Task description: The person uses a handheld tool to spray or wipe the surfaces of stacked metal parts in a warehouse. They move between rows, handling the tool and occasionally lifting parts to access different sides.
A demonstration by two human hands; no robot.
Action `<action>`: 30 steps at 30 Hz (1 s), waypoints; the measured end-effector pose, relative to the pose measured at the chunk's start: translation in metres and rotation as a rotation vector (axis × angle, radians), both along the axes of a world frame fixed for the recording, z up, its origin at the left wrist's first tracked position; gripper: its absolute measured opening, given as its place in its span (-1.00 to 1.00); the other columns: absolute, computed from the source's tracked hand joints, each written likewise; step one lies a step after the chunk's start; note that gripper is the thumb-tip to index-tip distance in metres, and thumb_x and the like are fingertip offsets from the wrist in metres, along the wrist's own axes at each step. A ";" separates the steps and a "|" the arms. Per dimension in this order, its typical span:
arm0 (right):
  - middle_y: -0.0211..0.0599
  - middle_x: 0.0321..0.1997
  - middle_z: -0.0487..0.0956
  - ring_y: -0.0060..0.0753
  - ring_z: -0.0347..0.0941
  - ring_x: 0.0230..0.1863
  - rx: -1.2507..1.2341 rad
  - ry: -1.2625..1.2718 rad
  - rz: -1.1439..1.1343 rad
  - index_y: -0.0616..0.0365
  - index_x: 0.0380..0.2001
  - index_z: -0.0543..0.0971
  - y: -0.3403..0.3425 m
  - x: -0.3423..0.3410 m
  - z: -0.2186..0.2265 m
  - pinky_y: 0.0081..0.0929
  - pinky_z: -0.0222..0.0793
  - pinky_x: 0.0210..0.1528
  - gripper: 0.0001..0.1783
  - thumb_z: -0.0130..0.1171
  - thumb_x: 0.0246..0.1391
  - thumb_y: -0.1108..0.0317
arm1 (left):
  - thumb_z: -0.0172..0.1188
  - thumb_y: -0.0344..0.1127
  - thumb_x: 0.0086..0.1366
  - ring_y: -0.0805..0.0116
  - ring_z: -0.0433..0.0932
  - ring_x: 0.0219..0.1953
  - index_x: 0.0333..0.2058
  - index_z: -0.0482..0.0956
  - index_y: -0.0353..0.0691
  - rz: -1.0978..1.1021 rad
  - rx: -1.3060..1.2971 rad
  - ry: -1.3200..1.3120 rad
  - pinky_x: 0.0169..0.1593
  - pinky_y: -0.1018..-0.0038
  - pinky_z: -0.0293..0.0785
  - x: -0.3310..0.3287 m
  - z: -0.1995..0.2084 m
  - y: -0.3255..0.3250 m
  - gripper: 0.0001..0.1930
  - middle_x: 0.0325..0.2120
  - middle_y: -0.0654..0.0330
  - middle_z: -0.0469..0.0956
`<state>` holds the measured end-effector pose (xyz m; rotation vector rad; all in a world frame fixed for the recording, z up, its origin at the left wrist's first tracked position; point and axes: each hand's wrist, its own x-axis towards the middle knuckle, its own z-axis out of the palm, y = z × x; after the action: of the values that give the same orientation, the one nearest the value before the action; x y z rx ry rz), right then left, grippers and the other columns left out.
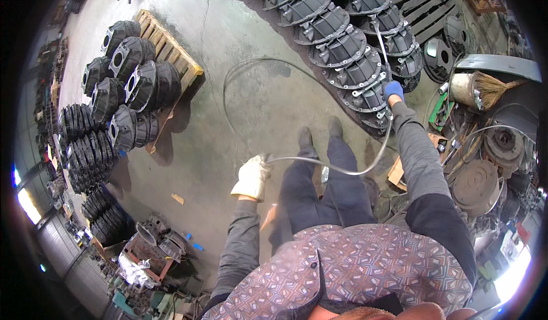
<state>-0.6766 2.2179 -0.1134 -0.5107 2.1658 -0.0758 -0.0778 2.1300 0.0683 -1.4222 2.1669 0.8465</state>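
Note:
My right hand (393,90), in a blue glove, is closed round the handle of a spray gun or air gun with a long thin metal nozzle (381,41). The nozzle points away from me over rows of dark grey bell-shaped metal housings (354,63), nested closely together. From the gun's lower end a clear hose (365,170) sags across in front of my legs to my left hand (253,177). That hand wears a whitish work glove, its fingers wrapped round the hose. Beyond it the hose loops over the floor towards the housings.
At the left, more black housings (142,86) stand on and beside a wooden pallet (165,43). On the right are a straw broom (490,90) by a pale bucket (463,89), a green box (440,111) and round metal parts (475,187). A machine part (151,234) sits lower left.

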 end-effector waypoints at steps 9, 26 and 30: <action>0.26 -0.03 0.65 0.27 0.62 0.03 0.039 0.236 0.485 0.25 -0.16 0.73 0.018 0.020 -0.078 0.06 0.54 0.06 -0.52 0.15 0.14 0.04 | 0.17 -0.21 0.28 -0.01 0.67 -0.06 -0.05 0.70 -0.06 -0.090 -0.026 -0.208 0.01 0.16 0.59 -0.042 0.006 0.022 -0.70 -0.15 0.03 0.71; 0.11 0.15 0.61 0.16 0.56 0.20 0.032 0.201 0.540 0.13 -0.03 0.73 0.101 -0.080 -0.100 -0.02 0.51 0.18 -0.61 0.03 0.23 0.25 | 0.15 -0.18 0.32 0.26 0.74 -0.37 0.05 0.68 -0.17 0.163 -0.034 0.082 -0.20 0.37 0.60 -0.158 0.014 0.165 -0.61 -0.33 0.10 0.75; 0.20 0.16 0.59 0.24 0.53 0.22 0.020 0.055 0.370 0.19 0.02 0.69 0.108 -0.041 -0.077 0.06 0.47 0.22 -0.52 0.02 0.24 0.12 | 0.10 -0.19 0.37 0.33 0.73 -0.40 -0.07 0.71 -0.20 0.427 0.150 0.038 -0.23 0.39 0.60 -0.190 0.032 0.185 -0.68 -0.28 0.13 0.76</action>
<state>-0.7172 2.3261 -0.1909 -0.9013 2.0871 0.1648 -0.2678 2.3149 0.1002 -1.8313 1.8029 1.1627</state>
